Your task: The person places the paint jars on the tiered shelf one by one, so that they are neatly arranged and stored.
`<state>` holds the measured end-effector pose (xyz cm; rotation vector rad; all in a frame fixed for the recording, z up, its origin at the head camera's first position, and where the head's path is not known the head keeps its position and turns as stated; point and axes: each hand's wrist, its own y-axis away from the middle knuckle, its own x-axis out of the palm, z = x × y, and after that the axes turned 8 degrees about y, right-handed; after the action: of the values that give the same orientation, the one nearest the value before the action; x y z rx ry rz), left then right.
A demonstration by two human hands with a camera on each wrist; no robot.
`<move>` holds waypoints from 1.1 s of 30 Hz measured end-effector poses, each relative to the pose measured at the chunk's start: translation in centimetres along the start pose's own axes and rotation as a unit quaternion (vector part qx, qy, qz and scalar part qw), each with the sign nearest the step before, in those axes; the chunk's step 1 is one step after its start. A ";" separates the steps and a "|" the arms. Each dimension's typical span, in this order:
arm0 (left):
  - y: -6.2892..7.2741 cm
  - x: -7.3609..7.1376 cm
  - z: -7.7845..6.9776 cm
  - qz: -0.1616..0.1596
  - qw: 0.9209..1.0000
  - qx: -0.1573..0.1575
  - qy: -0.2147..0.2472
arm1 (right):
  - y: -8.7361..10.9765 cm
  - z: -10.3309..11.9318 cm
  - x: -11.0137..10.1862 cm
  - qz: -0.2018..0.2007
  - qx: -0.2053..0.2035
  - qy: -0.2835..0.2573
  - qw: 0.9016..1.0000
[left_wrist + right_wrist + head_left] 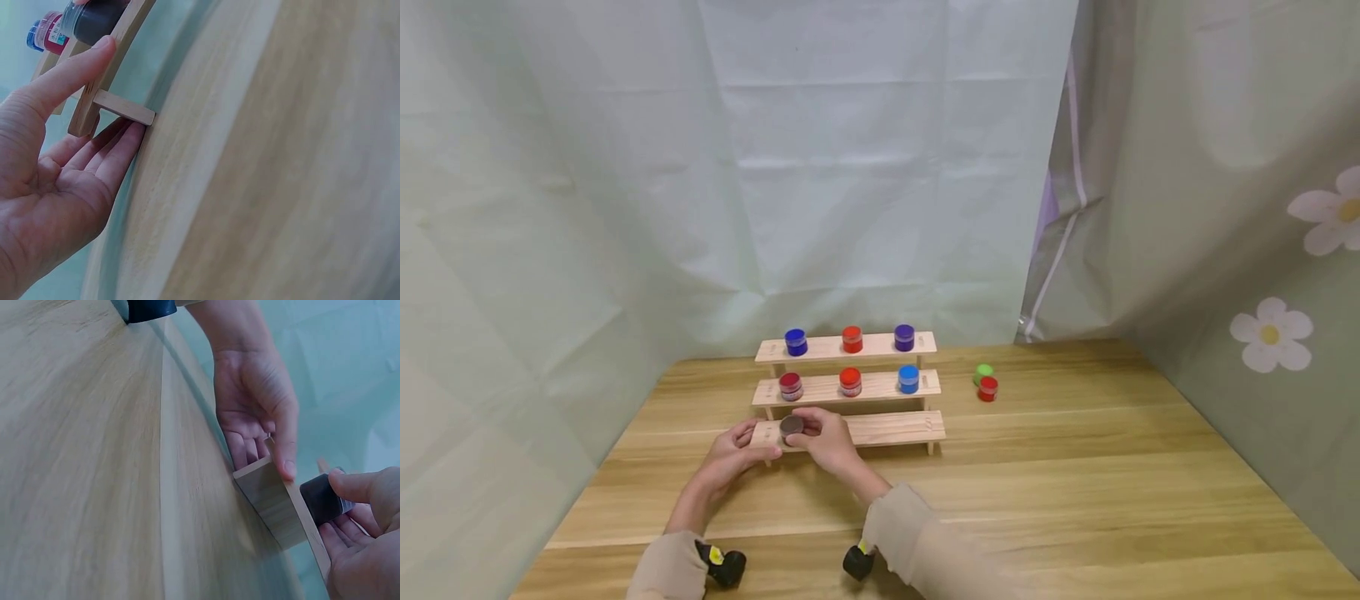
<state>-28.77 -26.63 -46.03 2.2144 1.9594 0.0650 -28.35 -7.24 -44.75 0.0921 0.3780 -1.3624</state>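
Observation:
A small dark paint jar [792,427] stands at the left end of the lowest step of a wooden tiered rack [891,427]. My right hand [827,442] pinches this jar between thumb and fingers, as the right wrist view also shows. At the same end, my left hand [733,454] holds the step. Its thumb [75,69] lies along the front edge, while the other fingers reach below, round the short leg [125,107].
On the middle step sit a dark red jar [791,386], a red jar [850,382] and a light blue jar [908,379]. The top step bears blue [796,342], red-orange [852,339] and purple [904,337] jars. Right of the rack are green [983,373] and red [988,389] jars.

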 end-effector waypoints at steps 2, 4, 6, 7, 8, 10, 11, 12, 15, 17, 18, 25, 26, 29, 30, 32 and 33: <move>0.0 0.0 0.0 0.000 1.000 0.000 0.001 | -0.1 0.1 0.1 0.003 0.001 -0.001 1.000; 0.0 -0.1 0.0 0.002 1.000 0.001 0.003 | -0.1 0.2 0.2 0.005 0.002 0.000 1.000; 0.0 -0.1 0.0 0.005 1.000 0.001 0.004 | -0.1 0.2 0.3 0.004 0.002 0.006 1.000; 0.0 -0.1 0.0 0.007 1.000 0.001 0.005 | -0.1 0.2 0.3 0.004 0.002 0.008 1.000; 0.0 -0.1 0.1 0.008 1.000 0.002 0.006 | 0.0 0.2 0.4 0.004 0.000 0.011 1.000; 0.0 -0.1 0.1 0.009 1.000 0.002 0.006 | 0.0 0.3 0.4 0.004 -0.002 0.015 1.000; 0.0 -0.1 0.1 0.009 1.000 0.002 0.005 | 0.0 0.3 0.4 0.003 -0.003 0.017 1.000; 0.0 -0.1 0.0 0.009 1.000 0.003 0.005 | 0.0 0.3 0.4 0.003 -0.004 0.018 1.000; 0.0 -0.1 0.0 0.007 1.000 0.003 0.007 | 0.0 0.3 0.4 0.004 -0.001 0.019 1.000; 0.1 -0.1 0.0 0.007 1.000 0.002 0.009 | 0.0 0.3 0.4 0.007 0.005 0.017 1.000; 0.1 -0.1 0.0 0.009 1.000 0.002 0.009 | 0.0 0.4 0.3 0.010 0.009 0.013 1.000; 0.1 0.0 0.0 0.009 1.000 0.006 0.015 | 0.2 0.5 -0.8 0.035 0.025 -0.001 0.999; 0.1 0.0 0.0 0.008 1.000 0.008 0.013 | 0.2 0.5 -1.0 0.037 0.028 -0.006 0.999; 0.0 0.0 0.1 0.006 1.000 0.008 0.009 | 0.4 0.5 -1.5 0.035 0.031 -0.011 0.999; 0.0 -0.1 0.1 0.007 1.000 0.009 0.007 | 0.4 0.5 -1.6 0.032 0.032 -0.012 0.999; -0.1 -0.1 0.1 0.006 1.000 0.012 0.004 | 0.4 0.4 -1.9 0.023 0.031 -0.012 0.999; -0.1 -0.1 0.1 0.006 1.000 0.013 0.002 | 0.5 0.3 -2.1 0.018 0.029 -0.010 0.999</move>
<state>-28.82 -26.71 -46.18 2.2454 1.9597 0.0459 -28.13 -5.30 -43.87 0.1328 0.3200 -1.3378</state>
